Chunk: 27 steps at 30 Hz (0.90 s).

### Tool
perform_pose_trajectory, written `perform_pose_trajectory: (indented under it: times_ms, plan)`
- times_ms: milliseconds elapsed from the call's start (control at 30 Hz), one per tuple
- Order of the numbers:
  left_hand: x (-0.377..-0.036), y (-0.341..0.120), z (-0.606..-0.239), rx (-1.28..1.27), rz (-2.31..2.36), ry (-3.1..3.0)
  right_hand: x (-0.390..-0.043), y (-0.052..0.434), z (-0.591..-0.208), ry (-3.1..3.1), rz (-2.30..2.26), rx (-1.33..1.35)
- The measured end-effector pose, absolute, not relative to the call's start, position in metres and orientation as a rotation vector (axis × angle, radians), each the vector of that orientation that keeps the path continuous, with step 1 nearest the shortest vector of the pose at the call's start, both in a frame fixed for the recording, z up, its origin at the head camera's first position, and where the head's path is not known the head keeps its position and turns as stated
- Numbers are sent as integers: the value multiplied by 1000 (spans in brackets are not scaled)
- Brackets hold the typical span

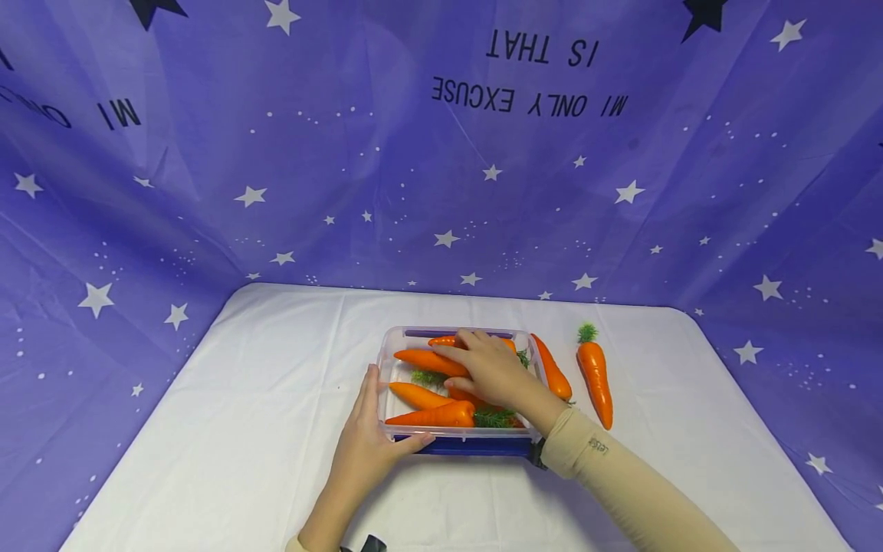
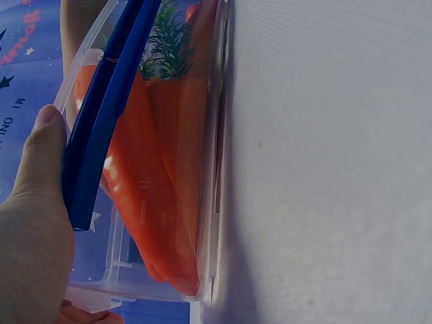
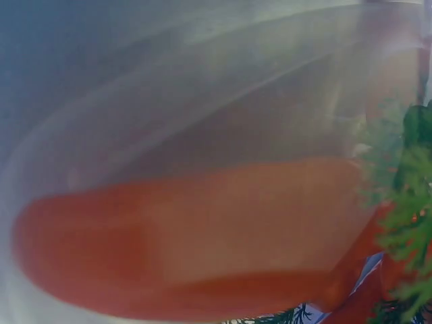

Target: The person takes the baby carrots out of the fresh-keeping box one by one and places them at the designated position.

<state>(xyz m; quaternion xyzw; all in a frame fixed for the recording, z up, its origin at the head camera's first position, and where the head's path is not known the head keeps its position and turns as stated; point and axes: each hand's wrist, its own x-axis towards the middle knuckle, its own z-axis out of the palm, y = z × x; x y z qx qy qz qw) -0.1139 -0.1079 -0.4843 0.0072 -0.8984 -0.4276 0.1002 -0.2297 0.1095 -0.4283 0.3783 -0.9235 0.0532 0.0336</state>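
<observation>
A clear plastic box point(image 1: 451, 432) with blue latches holds several orange carrots with green tops. My left hand point(image 1: 361, 441) grips its near left corner, thumb along the front rim and fingers against the left side. In the left wrist view the thumb lies beside the blue latch point(image 2: 101, 128), and carrots point(image 2: 145, 189) show through the wall. My right hand point(image 1: 493, 372) reaches into the box from the right, its thumb and fingers around a carrot point(image 1: 428, 360) near the back. Two more carrots point(image 1: 431, 415) lie along the front, and the palm hides part of the contents.
Right of the box, one carrot point(image 1: 550, 368) lies close against its side and another carrot point(image 1: 595, 383) lies farther out on the white tabletop point(image 1: 276, 383). A purple star-patterned cloth point(image 1: 386, 169) hangs behind and at both sides.
</observation>
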Motion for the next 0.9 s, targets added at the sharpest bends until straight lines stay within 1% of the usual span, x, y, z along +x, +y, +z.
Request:
perform_pose_trajectory:
  times_ms: [400, 667, 900]
  plan:
    - [-113, -107, -483, 26, -1275, -2654, -231, 114, -428, -2905, 179, 1142]
    - [-114, -108, -483, 25, -1265, -2651, -232, 116, -429, -2836, 145, 1210]
    - [-114, -106, -484, 15, -1262, -2631, -231, 117, -431, -2800, 203, 1230]
